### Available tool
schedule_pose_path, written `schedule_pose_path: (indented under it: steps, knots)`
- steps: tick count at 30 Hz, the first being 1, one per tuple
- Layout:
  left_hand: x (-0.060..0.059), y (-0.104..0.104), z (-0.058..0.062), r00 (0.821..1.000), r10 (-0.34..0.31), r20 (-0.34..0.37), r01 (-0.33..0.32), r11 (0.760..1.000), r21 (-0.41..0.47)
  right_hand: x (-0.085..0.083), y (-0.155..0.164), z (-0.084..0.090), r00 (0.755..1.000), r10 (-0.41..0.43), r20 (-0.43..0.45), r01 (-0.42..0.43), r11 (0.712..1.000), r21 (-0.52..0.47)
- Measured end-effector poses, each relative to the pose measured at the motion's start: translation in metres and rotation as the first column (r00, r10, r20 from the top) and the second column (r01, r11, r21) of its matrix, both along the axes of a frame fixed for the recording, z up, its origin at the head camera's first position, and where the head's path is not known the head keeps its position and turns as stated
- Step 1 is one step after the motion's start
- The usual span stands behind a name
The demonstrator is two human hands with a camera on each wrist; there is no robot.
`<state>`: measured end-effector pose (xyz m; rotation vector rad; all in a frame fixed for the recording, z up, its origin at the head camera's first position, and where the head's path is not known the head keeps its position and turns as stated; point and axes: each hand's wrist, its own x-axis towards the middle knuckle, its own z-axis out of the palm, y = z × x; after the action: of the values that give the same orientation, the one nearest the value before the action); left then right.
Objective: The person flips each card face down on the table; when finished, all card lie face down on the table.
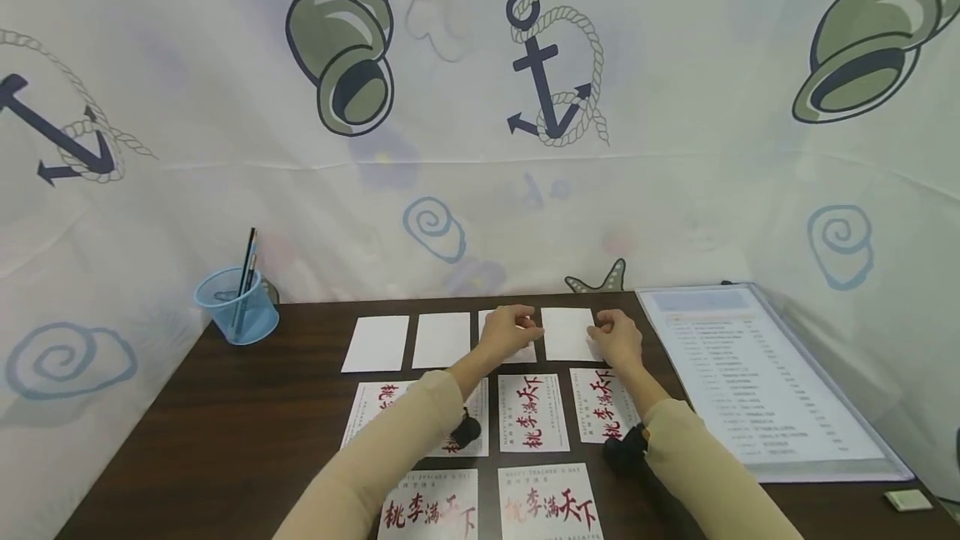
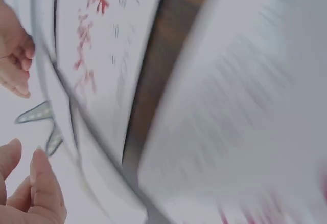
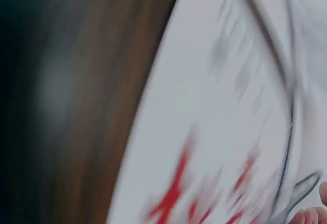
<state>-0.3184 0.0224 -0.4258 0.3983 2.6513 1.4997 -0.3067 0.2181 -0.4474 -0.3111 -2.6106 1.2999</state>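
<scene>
In the head view, a blank white card (image 1: 567, 334) lies in the back row between the two hands. My left hand (image 1: 512, 332) is at its left edge and partly covers another blank card (image 1: 487, 322). In the left wrist view, a gap shows between the thumb and fingers (image 2: 45, 188) of the left hand. At the card's right edge is my right hand (image 1: 618, 338), its fingertips touching or very near the edge. Only a few fingertips (image 3: 309, 216) of it show in the right wrist view.
Two more blank cards (image 1: 375, 344) lie to the left. Nearer are several cards with red lettering (image 1: 532, 412), two of them at the front (image 1: 551, 502). A blue cup (image 1: 255, 315) with pens stands back left, a clear-covered sheet (image 1: 757, 382) lies right, and a small pale block (image 1: 908, 500) sits front right.
</scene>
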Motion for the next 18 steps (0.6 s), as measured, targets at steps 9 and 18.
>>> schedule_pose_path:
  steps: [9,18]
  knots:
    - [0.021,-0.104,0.017,0.995,-0.038,0.098,0.032,0.998,0.061,0.015,-0.076,0.028,0.975,0.212,-0.067,-0.222,0.915,-0.337]
    - [0.05,-0.19,0.012,0.991,0.075,0.114,-0.063,0.993,-0.102,0.043,-0.151,0.022,0.888,0.457,-0.043,-0.435,0.807,-0.399]
